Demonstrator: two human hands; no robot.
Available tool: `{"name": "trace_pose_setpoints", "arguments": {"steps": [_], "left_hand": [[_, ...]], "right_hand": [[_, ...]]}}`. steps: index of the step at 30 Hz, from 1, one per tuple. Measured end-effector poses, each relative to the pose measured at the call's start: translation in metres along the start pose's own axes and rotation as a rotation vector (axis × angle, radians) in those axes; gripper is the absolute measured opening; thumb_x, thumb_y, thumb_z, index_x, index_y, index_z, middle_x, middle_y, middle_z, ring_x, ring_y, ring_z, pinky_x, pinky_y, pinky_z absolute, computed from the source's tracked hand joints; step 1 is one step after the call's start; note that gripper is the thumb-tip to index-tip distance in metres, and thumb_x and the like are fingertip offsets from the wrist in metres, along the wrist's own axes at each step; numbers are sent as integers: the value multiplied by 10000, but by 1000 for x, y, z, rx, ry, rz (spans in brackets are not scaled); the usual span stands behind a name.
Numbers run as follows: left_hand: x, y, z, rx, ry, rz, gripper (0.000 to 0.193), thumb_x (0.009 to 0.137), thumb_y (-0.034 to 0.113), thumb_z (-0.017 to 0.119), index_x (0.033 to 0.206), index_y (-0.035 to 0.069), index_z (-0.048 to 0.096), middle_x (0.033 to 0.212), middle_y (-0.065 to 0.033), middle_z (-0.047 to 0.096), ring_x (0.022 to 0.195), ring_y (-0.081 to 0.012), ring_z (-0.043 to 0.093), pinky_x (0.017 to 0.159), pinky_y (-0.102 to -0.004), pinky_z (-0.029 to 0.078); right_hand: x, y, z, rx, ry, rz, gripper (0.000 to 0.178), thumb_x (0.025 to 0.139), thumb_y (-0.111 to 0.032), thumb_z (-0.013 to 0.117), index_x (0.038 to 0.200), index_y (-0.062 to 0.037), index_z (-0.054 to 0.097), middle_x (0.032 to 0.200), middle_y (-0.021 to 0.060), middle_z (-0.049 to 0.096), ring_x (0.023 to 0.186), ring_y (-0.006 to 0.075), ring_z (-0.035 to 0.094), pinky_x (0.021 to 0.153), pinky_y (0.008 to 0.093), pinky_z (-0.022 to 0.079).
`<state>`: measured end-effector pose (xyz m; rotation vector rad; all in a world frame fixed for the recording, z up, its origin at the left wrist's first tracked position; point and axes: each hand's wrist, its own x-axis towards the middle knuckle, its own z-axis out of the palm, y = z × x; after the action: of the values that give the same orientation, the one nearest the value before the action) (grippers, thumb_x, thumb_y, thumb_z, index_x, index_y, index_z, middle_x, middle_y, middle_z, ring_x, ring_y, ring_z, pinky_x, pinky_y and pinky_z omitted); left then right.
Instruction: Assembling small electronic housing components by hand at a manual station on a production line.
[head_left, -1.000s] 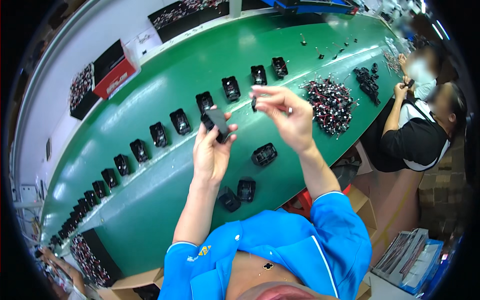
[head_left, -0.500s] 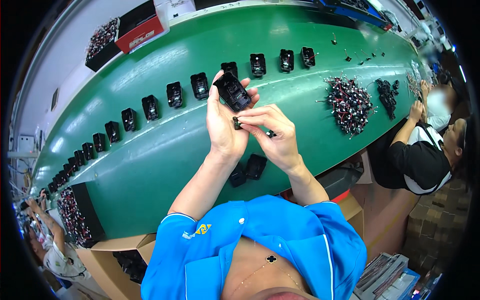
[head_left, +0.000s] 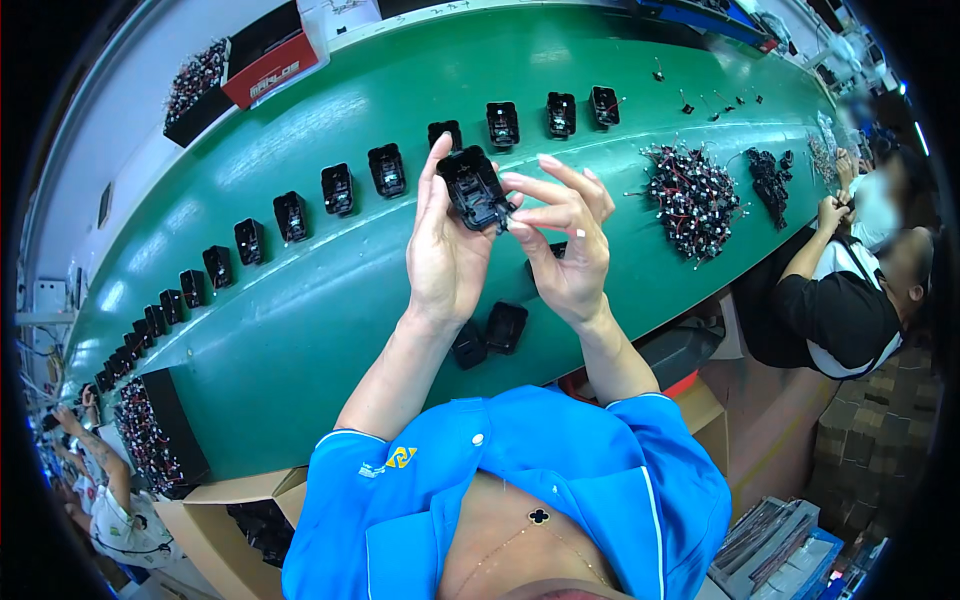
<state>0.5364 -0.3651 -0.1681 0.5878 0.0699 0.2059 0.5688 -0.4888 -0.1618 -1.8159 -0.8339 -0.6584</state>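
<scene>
My left hand [head_left: 441, 252] holds a black plastic housing [head_left: 470, 185], its open side turned up toward me. At the housing's near right corner, my right hand [head_left: 570, 240] pinches a small black part [head_left: 503, 214] between thumb and fingertips. The small part touches the rim or sits just inside it; which one I cannot tell. Below my hands, two black housings [head_left: 507, 327] lie on the green table. Another dark piece [head_left: 545, 262] is partly hidden behind my right hand. Beyond them stands a curved row of similar housings [head_left: 387, 171].
On the right of the green table [head_left: 330, 290] are a heap of small wired parts [head_left: 692, 205] and a pile of black pieces [head_left: 768, 185]. A black box of wired parts [head_left: 150, 430] stands at the left. Co-workers sit at both ends, one in a black-and-white top [head_left: 838, 300].
The housing has turned more upright with its open side toward me. My right hand has raised the small black part from my left palm to the housing's near corner.
</scene>
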Motion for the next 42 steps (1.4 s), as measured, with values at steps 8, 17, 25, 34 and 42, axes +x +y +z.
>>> {"name": "trace_pose_setpoints", "arguments": {"steps": [8,17,25,34,42], "left_hand": [[-3,5,1,181,-54,-73,430,1051,335,407,1431,136,375,1230,-131,542,1034,-183,594,869,-319,527],[3,0,-3,348,-55,-92,428,998,239,559,1387,111,435,1161,-94,526,986,-157,599,839,-291,519],[1,-5,20,621,-163,10,501,897,57,681,1355,56,479,1133,-110,564,1015,-193,620,871,-309,527],[9,-19,13,668,-271,37,548,883,52,695,1373,-1,456,1244,-163,543,1067,-243,616,934,-327,504],[33,-58,-7,452,-31,-102,529,900,99,675,1370,-5,456,1290,-160,507,1149,-257,562,964,-358,486]], "right_hand": [[9,16,-1,-52,-198,10,99,802,-129,731,812,-175,644,1042,-65,683,1191,191,493,1082,449,158],[6,19,-6,-108,-148,86,114,725,-126,771,757,-155,666,1316,30,552,1261,257,383,1072,463,174],[-5,45,-17,-181,13,-51,176,638,-71,764,785,-145,702,1375,79,479,1279,282,360,1096,444,241],[-9,65,-22,-35,107,-43,143,638,-89,769,751,-137,694,1370,61,501,1267,276,366,1090,432,238],[9,82,-33,-413,-278,-68,265,670,-251,800,879,-183,652,1353,4,514,1268,240,385,1080,456,189]]}}
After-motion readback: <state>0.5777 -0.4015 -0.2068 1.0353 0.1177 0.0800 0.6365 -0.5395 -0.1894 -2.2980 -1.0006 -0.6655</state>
